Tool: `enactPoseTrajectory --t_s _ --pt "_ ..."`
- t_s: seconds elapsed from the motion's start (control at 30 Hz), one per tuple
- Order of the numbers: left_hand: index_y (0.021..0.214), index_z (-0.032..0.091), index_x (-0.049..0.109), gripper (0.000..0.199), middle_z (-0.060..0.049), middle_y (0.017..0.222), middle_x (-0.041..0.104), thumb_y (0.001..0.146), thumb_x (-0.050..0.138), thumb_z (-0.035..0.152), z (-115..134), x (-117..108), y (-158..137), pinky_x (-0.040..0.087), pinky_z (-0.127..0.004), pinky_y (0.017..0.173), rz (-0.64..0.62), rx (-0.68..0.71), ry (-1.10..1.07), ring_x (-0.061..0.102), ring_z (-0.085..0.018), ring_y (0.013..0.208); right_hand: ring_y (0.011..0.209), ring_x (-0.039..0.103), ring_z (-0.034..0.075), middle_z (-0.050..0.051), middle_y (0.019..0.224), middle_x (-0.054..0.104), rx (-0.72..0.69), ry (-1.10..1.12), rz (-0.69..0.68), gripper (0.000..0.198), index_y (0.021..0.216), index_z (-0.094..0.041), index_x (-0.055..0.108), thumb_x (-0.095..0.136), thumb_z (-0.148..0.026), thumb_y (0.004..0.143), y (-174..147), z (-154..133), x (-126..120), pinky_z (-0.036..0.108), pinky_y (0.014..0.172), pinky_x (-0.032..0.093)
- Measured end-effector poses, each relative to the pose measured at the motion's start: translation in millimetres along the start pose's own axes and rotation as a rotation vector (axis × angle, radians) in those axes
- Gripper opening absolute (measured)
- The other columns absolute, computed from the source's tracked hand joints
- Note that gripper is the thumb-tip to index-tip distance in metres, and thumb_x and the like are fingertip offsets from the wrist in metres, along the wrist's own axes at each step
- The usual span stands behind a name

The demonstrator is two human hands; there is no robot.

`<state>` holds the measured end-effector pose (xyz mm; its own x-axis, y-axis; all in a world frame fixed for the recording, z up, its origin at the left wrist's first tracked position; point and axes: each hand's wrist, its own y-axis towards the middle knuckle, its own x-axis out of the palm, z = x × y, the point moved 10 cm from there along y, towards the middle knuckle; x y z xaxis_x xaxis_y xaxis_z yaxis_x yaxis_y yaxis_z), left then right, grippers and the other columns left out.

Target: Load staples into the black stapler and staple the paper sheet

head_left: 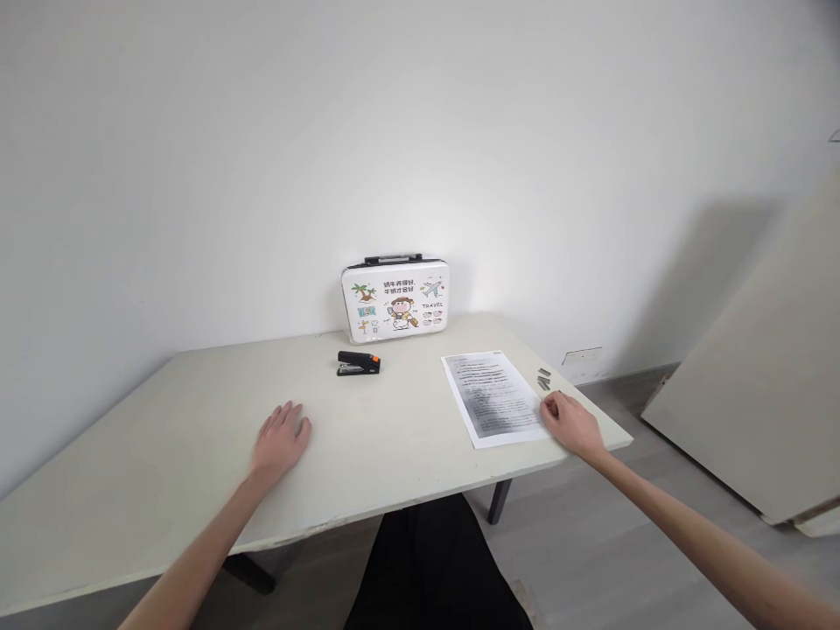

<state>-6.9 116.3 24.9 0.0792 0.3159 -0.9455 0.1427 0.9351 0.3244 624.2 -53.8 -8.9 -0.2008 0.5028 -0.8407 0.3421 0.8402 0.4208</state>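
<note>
My left hand [281, 439] lies flat on the table with its fingers stretched out and holds nothing. Ahead of it and to the right is a black stapler [358, 363] with an orange button, lying on its side. At the right, my right hand [572, 423] rests in a loose fist against the right edge of a printed sheet of paper [493, 398]; nothing shows in its curled fingers. Just beyond that hand lie several small strips of staples [544, 379], grey and close together.
A white case [397, 302] with cartoon prints and a black handle stands upright at the back, by the wall [394, 131]. The pale table [197, 420] has its front edge close to my legs. A light cabinet [761, 385] stands on the floor at the right.
</note>
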Motion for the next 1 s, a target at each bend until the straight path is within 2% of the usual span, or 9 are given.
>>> enactPoseTrajectory --t_s 0.1,0.2,0.33,0.43,0.53,0.67,0.8,1.0 --pt "0.145 0.007 0.06 0.061 -0.019 0.158 0.052 0.101 0.033 0.039 -0.1 0.8 0.2 0.034 -0.049 0.124 -0.008 0.004 -0.003 0.045 -0.035 0.15 0.08 0.063 0.022 0.004 0.082 0.066 -0.009 -0.004 0.001 0.02 0.085 -0.024 0.054 0.046 -0.037 0.098 -0.3 0.2 0.4 0.029 0.063 0.037" --pt "0.145 0.007 0.06 0.062 -0.018 0.158 0.052 0.101 0.033 0.04 -1.1 2.1 0.7 0.033 -0.048 0.125 -0.016 0.0 -0.004 0.045 -0.034 0.15 0.088 0.064 0.025 0.007 0.089 0.068 -0.035 -0.002 0.012 0.019 0.088 -0.024 0.056 0.046 -0.036 0.098 -0.4 -1.4 -0.5 0.031 0.067 0.042" --pt "0.144 0.009 0.06 0.059 -0.017 0.158 0.052 0.1 0.034 0.039 -1.7 2.2 1.1 0.033 -0.047 0.125 -0.005 -0.006 -0.001 0.045 -0.033 0.15 0.107 0.062 0.03 0.013 0.107 0.07 -0.094 0.004 0.035 0.023 0.1 -0.022 0.063 0.046 -0.037 0.098 0.1 -7.6 -3.9 0.04 0.088 0.049" --pt "0.144 0.01 0.06 0.058 -0.016 0.158 0.053 0.099 0.036 0.038 -1.5 1.3 1.1 0.034 -0.048 0.124 0.001 -0.008 0.001 0.046 -0.033 0.149 0.121 0.06 0.032 0.014 0.124 0.07 -0.159 0.017 0.019 0.03 0.113 -0.022 0.067 0.046 -0.037 0.099 -0.9 -15.3 -4.4 0.046 0.105 0.045" --pt "0.144 0.011 0.06 0.058 -0.016 0.157 0.054 0.099 0.036 0.039 -0.6 0.0 0.8 0.034 -0.048 0.124 -0.001 -0.004 0.003 0.046 -0.033 0.149 0.137 0.055 0.031 0.01 0.142 0.067 -0.226 0.032 -0.031 0.037 0.128 -0.027 0.069 0.045 -0.039 0.102 -3.6 -23.4 -1.8 0.048 0.113 0.042" --pt "0.145 0.009 0.059 0.059 -0.017 0.158 0.053 0.1 0.035 0.038 0.5 -0.9 0.4 0.034 -0.049 0.124 -0.011 0.003 0.004 0.045 -0.034 0.15 0.157 0.035 0.03 0.005 0.166 0.046 -0.301 0.045 -0.198 0.052 0.152 -0.032 0.055 0.037 -0.051 0.107 -7.9 -32.8 11.7 0.054 0.125 0.03" --pt "0.145 0.007 0.059 0.06 -0.019 0.159 0.051 0.101 0.034 0.038 0.9 -0.6 -0.1 0.033 -0.048 0.124 -0.019 0.003 0.004 0.044 -0.034 0.15 0.161 0.024 0.027 -0.002 0.173 0.029 -0.349 0.063 -0.363 0.059 0.164 -0.037 0.038 0.036 -0.058 0.108 -12.7 -39.0 26.1 0.052 0.131 0.019" --pt "0.147 0.008 0.058 0.061 -0.017 0.16 0.05 0.101 0.034 0.039 1.4 -0.3 -0.9 0.034 -0.048 0.124 -0.034 0.001 0.01 0.043 -0.034 0.151 0.162 0.021 0.026 -0.003 0.174 0.024 -0.378 0.037 -0.375 0.063 0.166 -0.04 0.029 0.037 -0.061 0.108 -19.6 -48.4 30.1 0.051 0.132 0.016"
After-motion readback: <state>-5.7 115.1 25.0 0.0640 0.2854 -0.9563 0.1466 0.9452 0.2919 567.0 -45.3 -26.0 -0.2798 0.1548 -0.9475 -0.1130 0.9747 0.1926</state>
